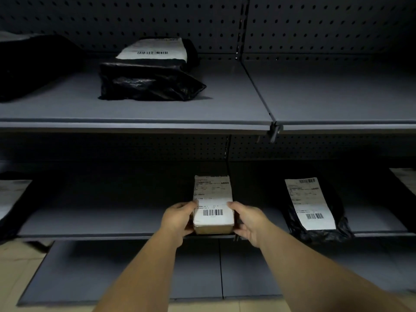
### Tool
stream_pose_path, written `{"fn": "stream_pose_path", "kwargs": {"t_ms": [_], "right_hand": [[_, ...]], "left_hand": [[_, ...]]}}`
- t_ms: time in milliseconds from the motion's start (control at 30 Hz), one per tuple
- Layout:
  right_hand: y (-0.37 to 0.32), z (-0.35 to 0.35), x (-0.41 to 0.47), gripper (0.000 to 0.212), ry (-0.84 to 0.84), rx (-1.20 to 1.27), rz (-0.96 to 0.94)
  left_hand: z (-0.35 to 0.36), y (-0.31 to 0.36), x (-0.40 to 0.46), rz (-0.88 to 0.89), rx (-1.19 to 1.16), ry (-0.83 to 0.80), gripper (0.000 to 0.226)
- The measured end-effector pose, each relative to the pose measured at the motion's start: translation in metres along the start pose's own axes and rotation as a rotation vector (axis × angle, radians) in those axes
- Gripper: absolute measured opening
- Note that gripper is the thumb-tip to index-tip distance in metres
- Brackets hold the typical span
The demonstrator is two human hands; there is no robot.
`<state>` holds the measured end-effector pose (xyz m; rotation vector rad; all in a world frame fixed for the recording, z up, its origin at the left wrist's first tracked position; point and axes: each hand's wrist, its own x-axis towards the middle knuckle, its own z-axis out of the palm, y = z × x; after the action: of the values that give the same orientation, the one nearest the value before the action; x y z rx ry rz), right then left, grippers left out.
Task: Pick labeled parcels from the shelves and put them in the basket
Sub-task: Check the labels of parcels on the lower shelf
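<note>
Now the left hand (177, 219) and right hand (249, 224) hold a small box (213, 218) (white label on top) at the middle shelf (90, 224) edge, fingers curled round its sides.

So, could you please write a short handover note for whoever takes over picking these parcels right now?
Left hand and right hand: each grips a side of the box, which sits at the middle shelf's front edge.
Other labeled parcels: black bag to the right on the same shelf; black bag on the upper shelf. More parcels show partly at the frame edges.
Done: box gripped, not yet clear of the shelf.
Left: carry the box to the basket, which is out of view, then fetch the rest.
</note>
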<state>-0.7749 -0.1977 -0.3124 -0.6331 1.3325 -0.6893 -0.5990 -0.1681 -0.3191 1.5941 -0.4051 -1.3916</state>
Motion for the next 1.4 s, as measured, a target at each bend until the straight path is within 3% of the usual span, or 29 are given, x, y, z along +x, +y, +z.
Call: {"fn": "stream_pose_path", "kwargs": {"t_ms": [200, 800, 933, 1100, 1200, 1400], "right_hand": [[0.009, 0.005, 0.010, 0.027, 0.014, -0.011, 0.020], [0.007, 0.005, 0.015, 0.035, 0.047, -0.097, 0.003], [-0.006, 0.003, 0.004, 0.047, 0.291, -0.597, -0.229], [-0.010, -0.015, -0.018, 0.038, 0.551, -1.243, -0.642], [-0.012, -0.028, -0.029, 0.034, 0.562, -1.342, -0.741], [-0.017, -0.057, -0.045, 0.037, 0.528, -1.428, -0.773]], "left_hand": [[-0.002, -0.003, 0.003, -0.006, -0.007, 0.024, 0.014], [0.008, 0.001, 0.001, 0.030, 0.087, 0.123, 0.020], [0.009, 0.007, -0.009, 0.187, 0.432, 0.267, 0.041], [0.015, 0.014, -0.032, 0.621, 1.127, 0.480, 0.040], [0.027, 0.018, -0.045, 0.791, 1.386, 0.477, 0.036], [0.057, 0.012, -0.062, 0.872, 1.514, 0.391, 0.034]]}}
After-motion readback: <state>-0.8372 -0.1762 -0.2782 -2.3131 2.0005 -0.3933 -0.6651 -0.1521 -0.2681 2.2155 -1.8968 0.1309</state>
